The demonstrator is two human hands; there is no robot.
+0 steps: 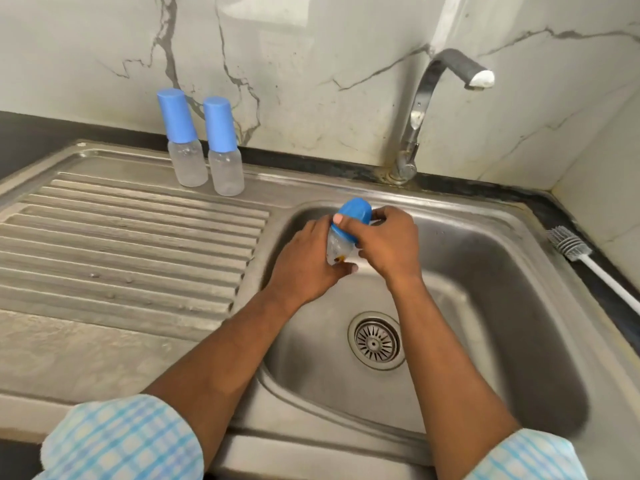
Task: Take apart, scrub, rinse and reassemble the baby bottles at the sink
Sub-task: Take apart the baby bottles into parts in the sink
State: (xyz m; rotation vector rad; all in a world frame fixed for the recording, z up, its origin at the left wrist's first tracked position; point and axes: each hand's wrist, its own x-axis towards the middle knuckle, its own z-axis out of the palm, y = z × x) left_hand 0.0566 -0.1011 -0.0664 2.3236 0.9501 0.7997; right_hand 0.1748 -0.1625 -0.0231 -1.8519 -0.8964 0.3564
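Blue cap (355,214) tops the clear bottle (335,249), which is held tilted above the sink (502,271), cap end pointing up and away toward the back wall. A small orange-brown mark shows low on the bottle's clear body. The left hand (308,268) has its fingers curled round that clear body from the left. The right hand (388,244) is wrapped round the cap from the right, its thumb lying across the cap's lower edge. Both hands are clamped on the bottle and touch each other around it.

Below them, well down in the steel basin, is the round drain (375,341). The tap (429,98) rises behind the basin, its spout turned to the right. On the dark counter just right of the sink lies a brush (571,249) with a grey head and a white handle. On the ribbed draining board (138,230) to the left, near the wall, stand the far-left bottle (187,157) and, just beside it, the second bottle (225,168), both upright with tall blue caps on. Blue-and-white checked sleeves (121,441) cover both forearms at the bottom edge.
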